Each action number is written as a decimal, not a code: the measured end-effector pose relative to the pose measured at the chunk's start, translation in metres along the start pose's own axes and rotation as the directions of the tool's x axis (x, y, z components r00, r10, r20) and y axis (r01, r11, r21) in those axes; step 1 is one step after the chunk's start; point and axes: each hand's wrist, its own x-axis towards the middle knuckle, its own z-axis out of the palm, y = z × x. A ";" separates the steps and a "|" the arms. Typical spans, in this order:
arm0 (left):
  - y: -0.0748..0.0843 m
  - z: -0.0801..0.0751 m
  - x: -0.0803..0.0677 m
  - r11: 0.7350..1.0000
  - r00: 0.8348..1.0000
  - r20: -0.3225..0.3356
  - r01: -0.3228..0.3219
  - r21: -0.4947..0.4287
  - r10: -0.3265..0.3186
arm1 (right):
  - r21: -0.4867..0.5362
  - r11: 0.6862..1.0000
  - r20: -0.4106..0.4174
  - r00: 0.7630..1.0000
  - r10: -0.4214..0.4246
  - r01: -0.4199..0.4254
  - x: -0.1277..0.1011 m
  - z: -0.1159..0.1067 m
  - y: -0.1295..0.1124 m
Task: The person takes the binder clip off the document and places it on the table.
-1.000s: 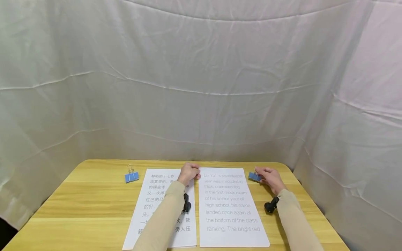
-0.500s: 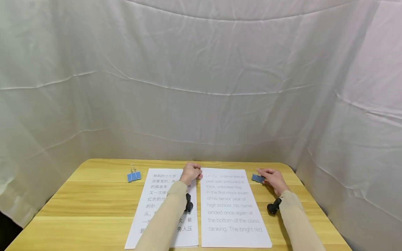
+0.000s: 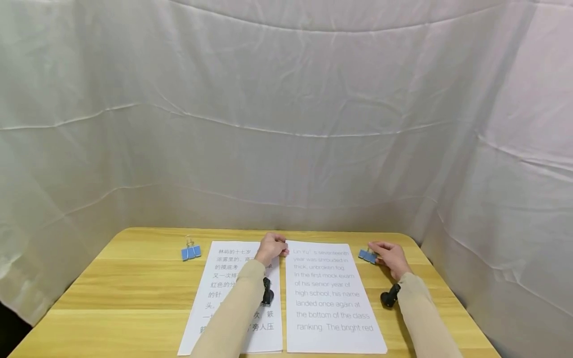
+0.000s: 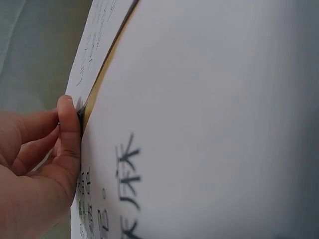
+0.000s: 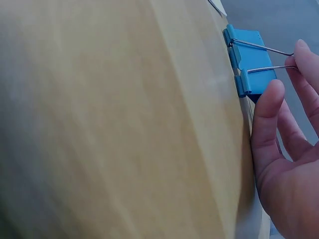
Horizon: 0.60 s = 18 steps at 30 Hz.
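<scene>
In the head view, two printed paper stacks lie side by side: a left stack with Chinese text (image 3: 264, 343) and a right stack with English text (image 3: 331, 338). My left hand (image 3: 271, 247) reaches over the left stack's top right corner. Its thumb and fingers (image 4: 70, 129) pinch the right stack's upper left corner; the exact contact is partly hidden. Right of the English stack, my right hand (image 3: 390, 257) holds a blue binder clip (image 3: 367, 256). Close up, its fingertips (image 5: 300, 50) are at the ends of the wire handles, while the clip's blue body (image 5: 254, 55) stays uncovered.
Another blue binder clip (image 3: 191, 252) sits left of the Chinese stack, a wire handle pointing up. Both lie on a wooden table (image 3: 112, 288) with rounded back corners. A pale cloth (image 3: 286, 124) hangs behind and around it.
The head view shifted slightly. Both hands keep nearly the same places, and the clip in my right hand moved only a trace to the right.
</scene>
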 end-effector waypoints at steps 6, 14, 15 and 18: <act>0.001 -0.003 -0.001 1.000 1.000 0.008 0.001 -0.011 -0.001 | -0.025 1.000 0.008 1.000 0.004 -0.004 0.000 0.002 -0.001; 0.009 -0.008 -0.003 0.997 0.999 0.030 -0.030 -0.074 0.032 | 0.026 1.000 -0.015 1.000 0.013 -0.013 -0.001 -0.002 -0.006; 0.009 -0.009 -0.004 0.997 0.999 0.034 -0.025 -0.078 0.028 | 0.022 1.000 -0.024 1.000 0.013 -0.012 -0.002 -0.002 -0.007; 0.010 -0.015 -0.006 0.996 0.998 0.055 -0.029 -0.084 0.033 | 0.003 1.000 -0.075 0.997 -0.009 0.009 -0.007 0.000 -0.012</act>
